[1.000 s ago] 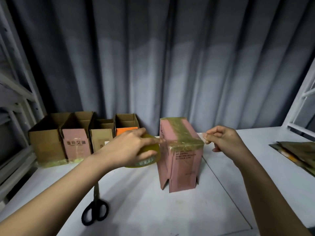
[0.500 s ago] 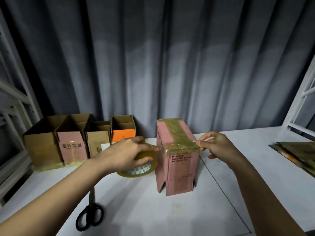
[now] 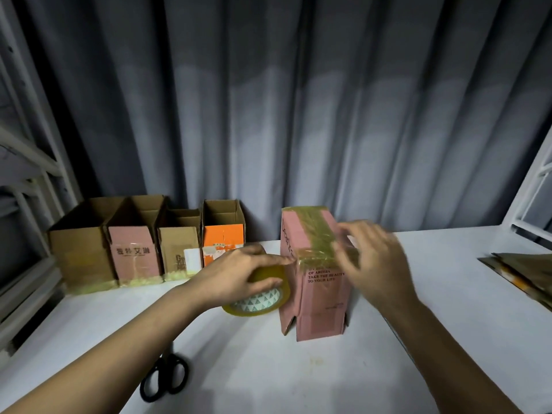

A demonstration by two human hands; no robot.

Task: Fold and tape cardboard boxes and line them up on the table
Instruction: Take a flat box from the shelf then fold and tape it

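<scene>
1. At the near edge of the white table, black-handled scissors lie partly under the left forearm.
2. Farther in, the left hand curls its fingers over a roll of yellowish tape, gripping it just beside the left face of the pink box.
3. The pink box stands mid-table, open flaps down on the surface, a strip of tape running over its closed top and a little way down the front.
4. The right hand is blurred at the box's upper right corner; its fingers look spread and fairly straight over the taped top, whether they press it I cannot tell.
5. At the right edge, flattened cardboard lies on the table.
6. Along the back left, four open-topped boxes stand in a row, side by side, before a grey curtain.
</scene>
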